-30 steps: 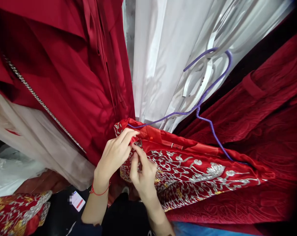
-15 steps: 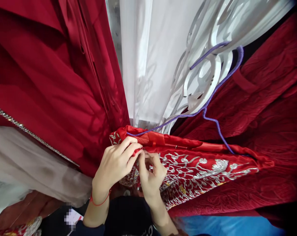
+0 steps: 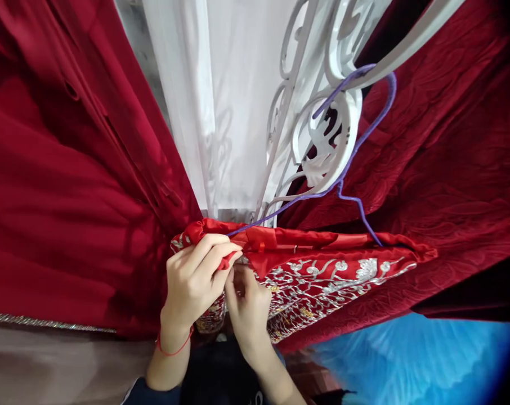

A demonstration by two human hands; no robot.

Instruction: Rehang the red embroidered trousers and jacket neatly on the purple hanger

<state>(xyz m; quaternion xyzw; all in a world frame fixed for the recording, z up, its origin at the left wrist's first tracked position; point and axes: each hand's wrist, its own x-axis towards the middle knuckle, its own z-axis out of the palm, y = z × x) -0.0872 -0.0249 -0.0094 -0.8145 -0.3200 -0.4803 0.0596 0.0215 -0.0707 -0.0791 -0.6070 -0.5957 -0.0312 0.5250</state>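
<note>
A red satin garment (image 3: 314,270) with silver and some gold embroidery hangs from a purple wire hanger (image 3: 356,197), its open top edge toward me. Near the left end of that edge, my left hand (image 3: 196,275) is closed on the garment, and a bit of red cloth bulges between its fingers. Just below and to the right, my right hand (image 3: 250,309) is closed in a pinch, its fingertips close to the left fingertips at the cloth edge. What those right fingertips hold is too small to make out. A red string bracelet (image 3: 174,349) circles the left wrist.
The hanger hooks over a white scrollwork metal frame (image 3: 348,129). Dark red cloth (image 3: 69,225) with a sparkling trim hangs on the left, patterned red cloth (image 3: 461,169) on the right. White fabric (image 3: 233,112) is behind. Bright blue pleated material (image 3: 428,360) lies lower right.
The view has shifted, so the hanger and garment appear further left. My right hand has dropped slightly lower relative to the left one. The left hand keeps its hold on the garment.
</note>
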